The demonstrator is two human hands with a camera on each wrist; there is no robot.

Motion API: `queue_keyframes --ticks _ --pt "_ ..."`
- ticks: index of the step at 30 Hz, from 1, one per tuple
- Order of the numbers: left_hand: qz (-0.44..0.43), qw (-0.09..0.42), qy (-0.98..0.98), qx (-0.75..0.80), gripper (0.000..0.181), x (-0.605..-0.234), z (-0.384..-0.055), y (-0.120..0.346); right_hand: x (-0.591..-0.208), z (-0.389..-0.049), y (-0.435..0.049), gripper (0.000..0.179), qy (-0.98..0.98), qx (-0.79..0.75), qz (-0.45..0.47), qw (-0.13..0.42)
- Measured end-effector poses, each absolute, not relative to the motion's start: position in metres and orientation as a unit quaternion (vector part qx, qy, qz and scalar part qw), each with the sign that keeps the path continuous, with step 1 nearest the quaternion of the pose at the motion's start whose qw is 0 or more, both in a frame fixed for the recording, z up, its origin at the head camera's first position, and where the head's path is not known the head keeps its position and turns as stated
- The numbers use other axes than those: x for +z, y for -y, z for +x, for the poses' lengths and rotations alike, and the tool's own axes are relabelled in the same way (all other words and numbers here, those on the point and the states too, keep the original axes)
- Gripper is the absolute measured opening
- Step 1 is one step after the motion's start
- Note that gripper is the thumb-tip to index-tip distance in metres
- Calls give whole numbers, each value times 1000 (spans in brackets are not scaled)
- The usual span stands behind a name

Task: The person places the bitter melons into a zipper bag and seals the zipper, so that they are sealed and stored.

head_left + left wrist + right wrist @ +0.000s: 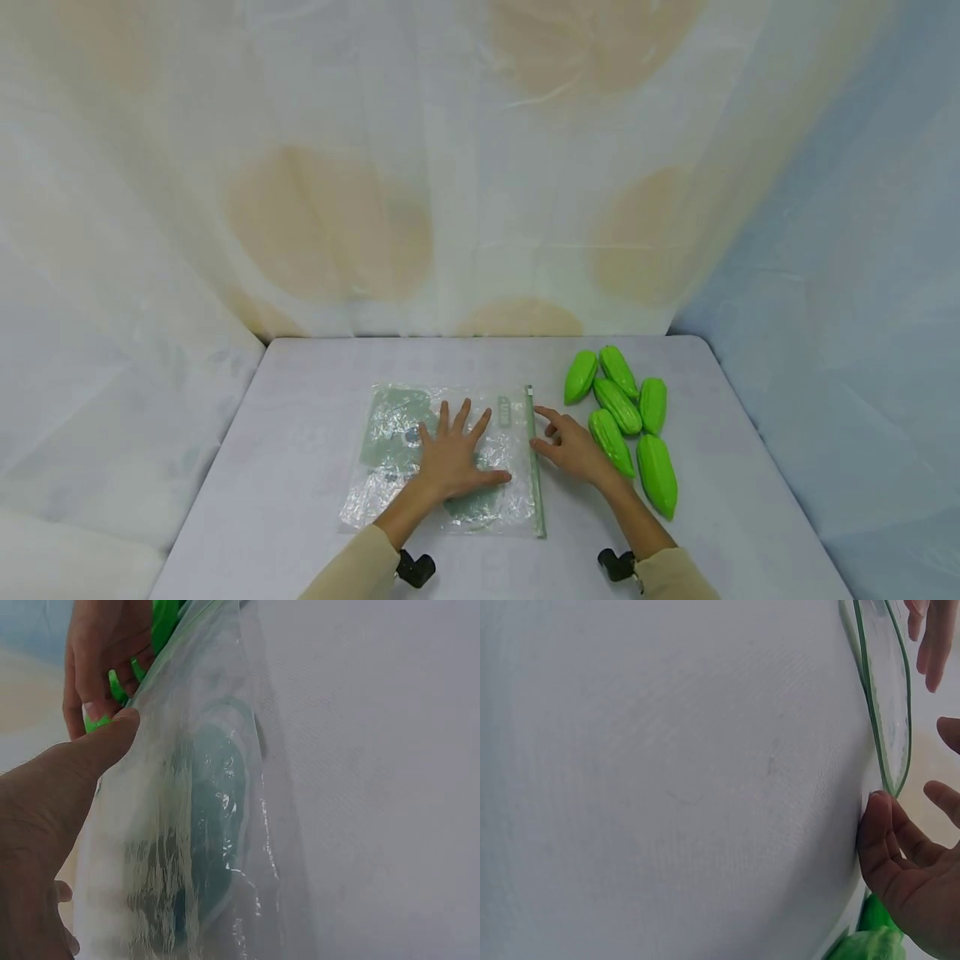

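A clear plastic zip bag (517,500) with pale green print lies flat on the table, its green-edged mouth (536,475) on the right. My left hand (453,462) rests on the bag with its fingers spread. Beside the mouth is my right hand (573,450), fingers loosely bent and their tips at the green edge. In the right wrist view the two green edges of the bag (891,724) stand apart in the middle and meet near the right fingertips (877,806). Whether those fingers pinch the edge is hard to see.
Several bright green ridged gourd-like vegetables (618,407) lie to the right of the bag, some close behind the right hand. The white-covered table (300,467) is bounded by hanging patterned sheets (480,208) at the back and sides.
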State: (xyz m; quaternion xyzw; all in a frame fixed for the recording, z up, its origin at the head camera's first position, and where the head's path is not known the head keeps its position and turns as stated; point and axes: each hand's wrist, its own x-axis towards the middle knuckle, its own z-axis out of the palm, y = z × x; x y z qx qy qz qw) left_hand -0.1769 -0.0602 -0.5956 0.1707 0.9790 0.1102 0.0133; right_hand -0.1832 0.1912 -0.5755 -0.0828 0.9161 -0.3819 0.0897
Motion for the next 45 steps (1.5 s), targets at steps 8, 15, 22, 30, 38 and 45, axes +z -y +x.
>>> queue_keyframes --ticks 8,15,22,30,38,45 --pt "181 67 -977 88 118 -596 -175 56 -579 -184 -190 64 -915 -384 -88 88" --pt "181 77 -976 89 112 -600 -176 55 -579 -183 -190 64 -918 -378 -81 91" --pt "176 80 -977 95 109 -600 -176 55 -578 -183 -190 62 -916 -383 -80 91" --pt "182 78 -974 109 101 -601 -176 60 -580 -183 -191 59 -914 -387 -75 91" --pt "188 71 -973 115 97 -598 -174 61 -581 -184 -193 53 -917 -383 -79 80" --pt "188 89 -971 120 99 -595 -173 60 -587 -184 -194 34 -921 -372 -83 77"
